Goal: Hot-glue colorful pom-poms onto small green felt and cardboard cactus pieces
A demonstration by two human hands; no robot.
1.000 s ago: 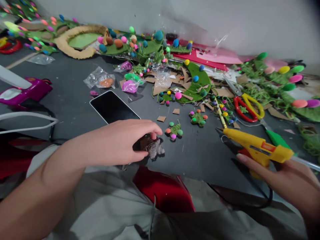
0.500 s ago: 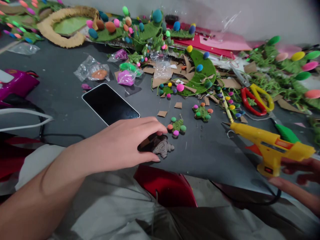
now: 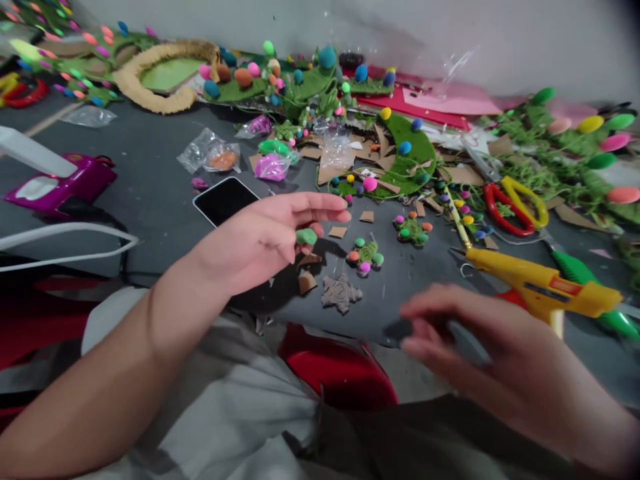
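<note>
My left hand (image 3: 265,240) is raised over the table, thumb and a bent finger pinching a small green lump of clay (image 3: 306,237), its other fingers stretched out. In front of it lies a grey yarn-wrapped star (image 3: 341,293). Beyond that are two green stars with coloured balls on their tips, a nearer star (image 3: 369,255) and a farther star (image 3: 413,229). My right hand (image 3: 480,353), slightly blurred, hovers by the table edge with fingers apart and nothing seen in them. The yellow glue gun (image 3: 540,277) rests on the table just beyond it.
A phone (image 3: 225,200) lies partly behind my left hand. Bagged clay (image 3: 273,167), cardboard scraps (image 3: 337,232) and red-yellow scissors (image 3: 507,208) are spread farther back. Green decorations (image 3: 300,80) line the wall. A purple device (image 3: 65,187) and white cable (image 3: 70,233) sit at left.
My right hand has let go of the glue gun and moved left. My left hand has lifted off the grey star and now shows green clay in its pinch.
</note>
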